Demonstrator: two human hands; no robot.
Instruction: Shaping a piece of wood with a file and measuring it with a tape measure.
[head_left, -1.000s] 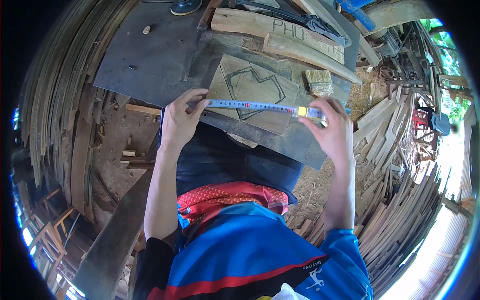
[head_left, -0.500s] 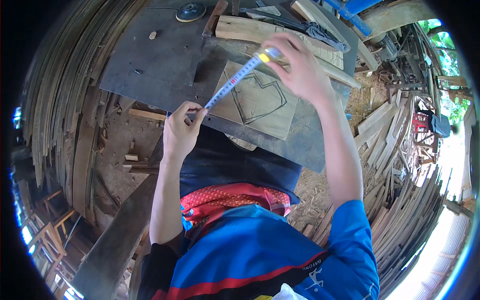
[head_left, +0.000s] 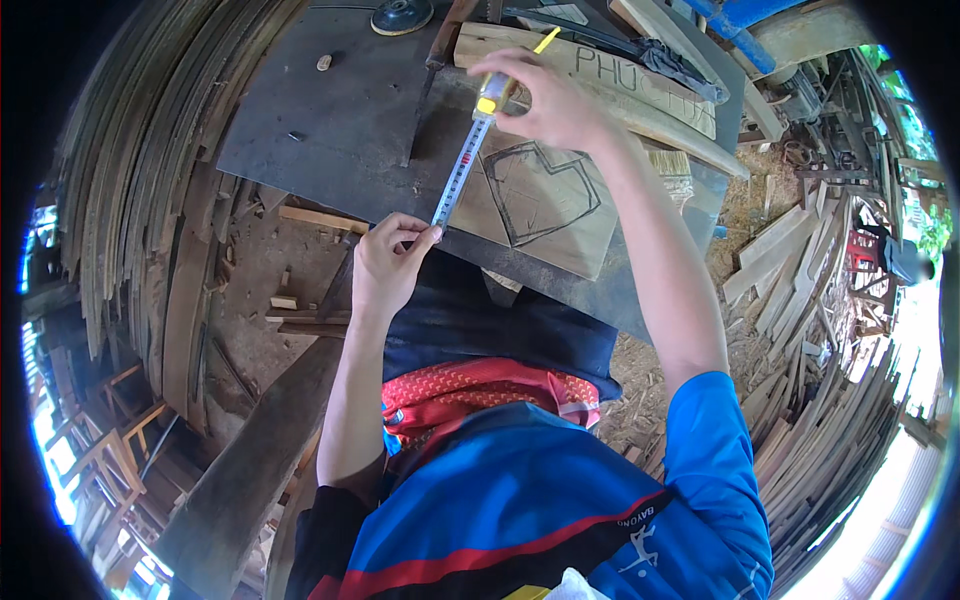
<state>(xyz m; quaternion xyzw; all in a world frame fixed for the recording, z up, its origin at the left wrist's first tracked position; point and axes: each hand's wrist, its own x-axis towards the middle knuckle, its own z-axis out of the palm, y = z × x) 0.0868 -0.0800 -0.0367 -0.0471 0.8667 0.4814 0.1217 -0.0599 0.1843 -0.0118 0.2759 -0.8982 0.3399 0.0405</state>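
Right now you have the tape measure [head_left: 491, 98] in both hands, a little above the middle of the frame. Your left hand [head_left: 392, 262] pinches the free end of the blade [head_left: 460, 178] between thumb and fingers, near the table's front edge. Your right hand [head_left: 550, 105] wraps its fingers and thumb around the case, higher in the frame, and a narrow yellow strip [head_left: 547, 40] sticks up past its knuckles. Between them the blade is pulled out and looks straight, slanting along the left side of the wooden board [head_left: 550, 200]; whether it touches the wood, you cannot tell from this angle.

As for progress, the dark heart-like outline [head_left: 499, 200] is already drawn on the board, and thin lines show inside it. The board looks uncut along that outline. The blade is out, not wound back into its case, and neither hand holds a pencil, so no mark is being made at this moment.

The board lies flat on the dark table [head_left: 320, 130], just right of the frame's centre line. A brush [head_left: 675, 175] shows partly behind your right forearm, a curved wooden piece [head_left: 690, 138] lies above it, and a round disc [head_left: 402, 14] sits at the top of the frame.
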